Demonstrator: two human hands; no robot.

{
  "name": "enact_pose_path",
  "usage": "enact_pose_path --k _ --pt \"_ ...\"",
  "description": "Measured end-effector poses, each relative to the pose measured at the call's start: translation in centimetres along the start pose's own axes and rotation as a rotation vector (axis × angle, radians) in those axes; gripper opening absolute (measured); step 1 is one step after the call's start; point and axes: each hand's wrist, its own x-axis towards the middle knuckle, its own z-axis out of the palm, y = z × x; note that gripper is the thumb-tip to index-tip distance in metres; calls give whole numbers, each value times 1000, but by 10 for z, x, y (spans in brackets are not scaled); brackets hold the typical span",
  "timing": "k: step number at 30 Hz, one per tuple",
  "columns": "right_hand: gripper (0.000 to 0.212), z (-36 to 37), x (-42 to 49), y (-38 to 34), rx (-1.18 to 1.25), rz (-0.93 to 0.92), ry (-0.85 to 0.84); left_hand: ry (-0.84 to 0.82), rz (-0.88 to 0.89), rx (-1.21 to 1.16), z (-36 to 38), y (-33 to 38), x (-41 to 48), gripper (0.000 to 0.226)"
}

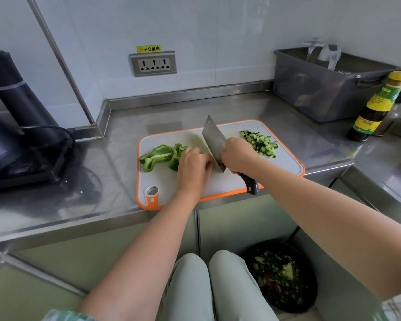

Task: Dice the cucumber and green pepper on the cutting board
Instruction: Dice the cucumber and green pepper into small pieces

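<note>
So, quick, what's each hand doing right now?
Left hand: fingers curled down beside the green pepper; whether it holds anything is hidden.
Right hand: grips the cleaver by its handle.

Board (287, 164) on bench (125, 135). Right hand (237, 156) grips cleaver (214, 144) at board centre, edge down. Left hand (193, 169), fingers curled, holds pepper (160, 156) on board's left part. Cucumber dice (261, 143) at board's far right.

worktop (125, 135) is open behind the cutting board (287, 163) and on its left, up to the black appliance (16, 126). on the board: green pepper (160, 156) blocks the left end, cleaver (214, 144) the middle, diced cucumber (259, 143) the back right corner. grey tub (322, 96) and bottle (378, 107) fill the worktop's right end.
</note>
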Motion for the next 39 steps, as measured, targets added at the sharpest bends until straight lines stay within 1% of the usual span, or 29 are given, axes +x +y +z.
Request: enact_pose_path --k 3,5,7,10,14,19,25,30,34,37,39 --pt "21 -6 0 10 30 1 7 11 4 -17 1 -1 0 9" --pt "26 -12 -4 16 61 -61 13 23 -2 -32 2 -1 0 10" --pt "30 -17 -10 17 68 -107 2 14 -44 -56 1 0 -1 9" --pt "21 -16 -15 14 41 -100 -63 2 -77 -68 0 -1 0 7" --pt "21 -8 -17 10 4 -110 -69 -15 -57 -43 -1 -1 0 8" --pt "28 -3 -14 4 -57 -99 -35 -7 -22 -29 -1 -1 0 12" --pt "29 -2 -10 -5 -83 -86 -47 -8 34 -30 -2 -1 0 14" --pt "28 3 -8 -8 -102 -92 -27 -12 46 -1 -3 0 0 16" --pt "27 5 -5 -10 -48 -71 -29 -26 44 27 -3 0 0 17" --pt "22 -1 1 -4 36 -42 -27 -7 37 31 -1 -1 -1 13" --pt "25 -4 5 3 49 23 -11 24 36 13 2 -2 -2 11"
